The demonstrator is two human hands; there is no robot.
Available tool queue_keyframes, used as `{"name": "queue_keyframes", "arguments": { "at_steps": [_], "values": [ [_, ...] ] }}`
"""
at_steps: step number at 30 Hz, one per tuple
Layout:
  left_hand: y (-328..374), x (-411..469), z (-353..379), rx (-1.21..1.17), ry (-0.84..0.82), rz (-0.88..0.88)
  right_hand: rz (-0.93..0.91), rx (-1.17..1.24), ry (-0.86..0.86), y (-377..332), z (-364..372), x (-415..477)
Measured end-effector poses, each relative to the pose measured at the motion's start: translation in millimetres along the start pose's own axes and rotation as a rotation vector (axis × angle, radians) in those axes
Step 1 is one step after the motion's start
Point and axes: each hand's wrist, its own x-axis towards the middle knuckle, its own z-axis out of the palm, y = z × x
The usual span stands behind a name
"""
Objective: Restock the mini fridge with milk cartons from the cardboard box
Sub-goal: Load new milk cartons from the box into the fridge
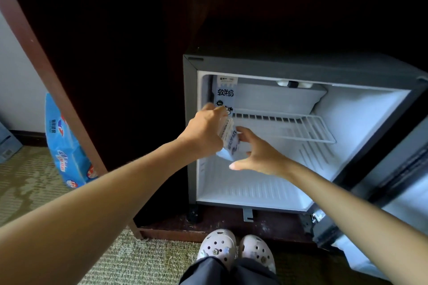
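Note:
The mini fridge (192, 122) stands open inside a dark cabinet, its white interior lit. One white milk carton (225, 92) with black lettering stands upright at the far left of the wire shelf (301, 126). My left hand (203, 132) grips a second, tilted milk carton (230, 140) just in front of the shelf's left end. My right hand (259, 155) has spread fingers touching that carton's lower right side. The cardboard box is out of view.
The fridge door (398, 180) hangs open at the right. A blue plastic package (67, 148) leans against the brown cabinet frame (53, 81) at the left. My feet in pale clogs (236, 250) stand on green carpet before the cabinet base.

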Motion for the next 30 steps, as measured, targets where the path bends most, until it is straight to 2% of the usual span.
{"name": "queue_keyframes", "arguments": {
  "at_steps": [5,9,11,14,17,23,30],
  "values": [
    [24,4,3,-0.029,-0.008,0.101,0.005,-0.131,0.319,-6,-3,-3],
    [28,6,14,-0.115,0.08,0.141,0.004,-0.173,0.585,-1,-5,-1],
    [28,10,20,-0.195,0.132,0.081,0.011,-0.165,0.695,5,-6,6],
    [28,18,28,-0.299,0.141,-0.079,0.078,-0.02,0.784,5,-10,19],
    [25,27,37,-0.313,0.089,-0.204,0.139,0.131,0.797,0,-16,33],
    [9,50,46,-0.352,0.069,-0.318,0.23,0.211,0.817,6,-22,66],
    [-7,66,54,-0.282,0.093,-0.313,0.124,0.125,0.603,20,-25,82]
  ]
}}
